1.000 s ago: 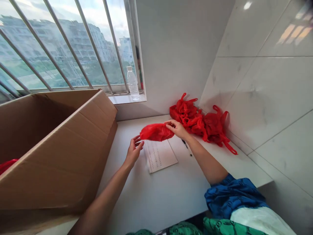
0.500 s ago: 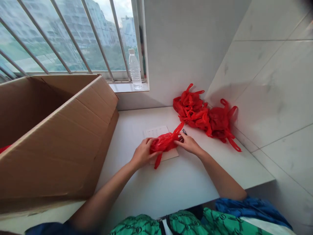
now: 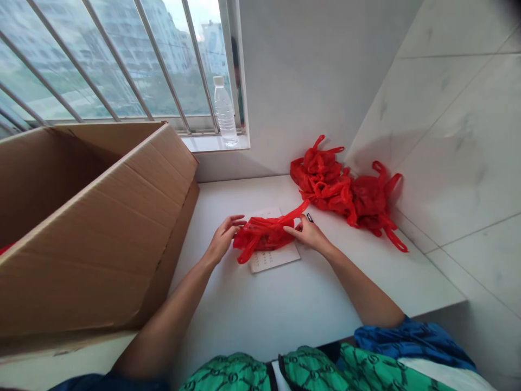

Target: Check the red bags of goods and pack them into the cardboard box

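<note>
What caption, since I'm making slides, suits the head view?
Left hand and right hand at opposite ends of a red bag over paper.

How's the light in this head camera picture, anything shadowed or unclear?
Head view: daylight through the metal-barred window; soft shadow on the marbled tile wall behind piled red plastic bags; print on white paper under the crumpled red plastic bag, unreadable.

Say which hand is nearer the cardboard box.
Left. The left hand is right of the cardboard box, at the left end of the red plastic bag; the right hand is farther off, at the bag's right end.
</note>
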Available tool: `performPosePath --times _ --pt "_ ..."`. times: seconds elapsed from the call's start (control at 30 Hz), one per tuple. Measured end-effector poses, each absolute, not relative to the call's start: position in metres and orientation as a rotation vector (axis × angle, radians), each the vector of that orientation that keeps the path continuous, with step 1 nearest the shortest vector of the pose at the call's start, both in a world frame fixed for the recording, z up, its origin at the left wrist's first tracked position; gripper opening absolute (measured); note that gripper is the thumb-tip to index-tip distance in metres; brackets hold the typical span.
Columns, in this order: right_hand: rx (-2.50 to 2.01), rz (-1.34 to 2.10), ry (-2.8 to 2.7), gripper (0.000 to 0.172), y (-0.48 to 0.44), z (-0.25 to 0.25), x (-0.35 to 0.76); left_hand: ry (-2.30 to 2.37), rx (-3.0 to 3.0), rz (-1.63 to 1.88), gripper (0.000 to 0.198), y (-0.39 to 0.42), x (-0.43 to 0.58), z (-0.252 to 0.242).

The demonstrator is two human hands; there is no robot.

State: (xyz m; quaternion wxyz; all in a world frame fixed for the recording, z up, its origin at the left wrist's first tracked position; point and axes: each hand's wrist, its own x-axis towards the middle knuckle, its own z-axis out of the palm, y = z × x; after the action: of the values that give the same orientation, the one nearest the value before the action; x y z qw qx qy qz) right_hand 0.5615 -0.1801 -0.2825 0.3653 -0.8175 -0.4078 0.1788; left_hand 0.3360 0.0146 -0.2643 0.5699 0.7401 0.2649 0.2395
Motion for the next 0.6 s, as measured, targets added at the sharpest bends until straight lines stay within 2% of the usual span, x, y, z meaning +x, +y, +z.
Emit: performPosePath --times 0.07,0.17,0.3,0.4,0.53,0.6 --pt "-2.120 0.441 -1.105 0.055 -0.174 -0.283 0.555 0.678 1.818 0.561 0.045 0.012 0.347 -0.263" --pt "-1.917 0.395 -1.166 0.049 -0.159 -0.282 0.547 0.653 1.951 0.521 0.039 0.008 0.363 -0.263" --pt "-1.518 0.368 -0.982 0.061 -0.145 -0.283 0.550 0.564 1.876 0.589 0.040 0.006 0.367 -0.257" --pt "-1.514 0.358 -0.852 0.069 -0.148 -0.287 0.557 0.602 1.750 0.558 0.048 0.010 0.361 -0.253" --pt "-1.732 0.473 -0.879 0.043 -0.158 -0.289 0.554 0.668 1.720 0.454 0.062 0.018 0.358 -0.262" --pt "-1.807 0.601 -0.960 0.042 -0.159 -0.288 0.543 0.696 1.807 0.471 0.058 0.019 0.362 -0.271"
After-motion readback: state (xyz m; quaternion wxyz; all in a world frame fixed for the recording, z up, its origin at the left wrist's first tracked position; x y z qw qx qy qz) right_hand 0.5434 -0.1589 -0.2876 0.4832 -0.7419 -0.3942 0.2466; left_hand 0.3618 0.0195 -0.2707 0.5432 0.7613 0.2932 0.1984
